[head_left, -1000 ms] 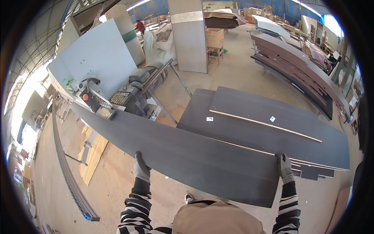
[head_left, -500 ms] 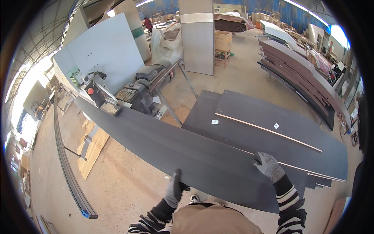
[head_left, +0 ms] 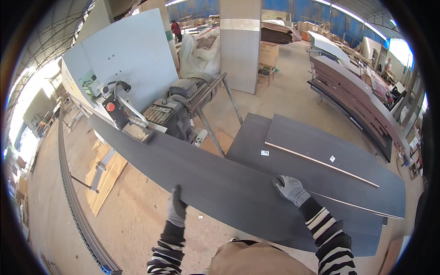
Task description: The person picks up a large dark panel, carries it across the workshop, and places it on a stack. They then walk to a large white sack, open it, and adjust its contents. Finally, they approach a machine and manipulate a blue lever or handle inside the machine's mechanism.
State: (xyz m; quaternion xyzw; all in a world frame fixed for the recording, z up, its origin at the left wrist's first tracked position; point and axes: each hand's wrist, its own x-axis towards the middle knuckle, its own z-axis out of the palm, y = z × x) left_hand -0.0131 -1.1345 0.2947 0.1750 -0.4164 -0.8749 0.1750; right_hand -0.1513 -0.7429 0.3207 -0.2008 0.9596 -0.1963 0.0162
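Note:
A long dark grey board [head_left: 197, 174] stretches from the machine at the left to the front right. At its near edge is my left hand [head_left: 176, 208] in a grey glove, thumb on top and the other fingers mostly hidden below the edge. My right hand [head_left: 292, 190], gloved too, holds the far edge with its fingers curled. The board's far left part runs alongside the machine [head_left: 123, 114], which has a red button and a tray of wood shavings [head_left: 137, 133].
Behind the board lie stacked dark panels [head_left: 316, 151] with small labels. A motor on a metal frame [head_left: 197, 89] stands beyond the machine. Brown panels [head_left: 348, 91] are piled at the right. A long rail [head_left: 73, 197] and flattened cardboard [head_left: 110, 178] lie at the left.
Both hands have moved left along the board. The board's right end now shows farther right, over the small offcuts there. My view has also shifted slightly.

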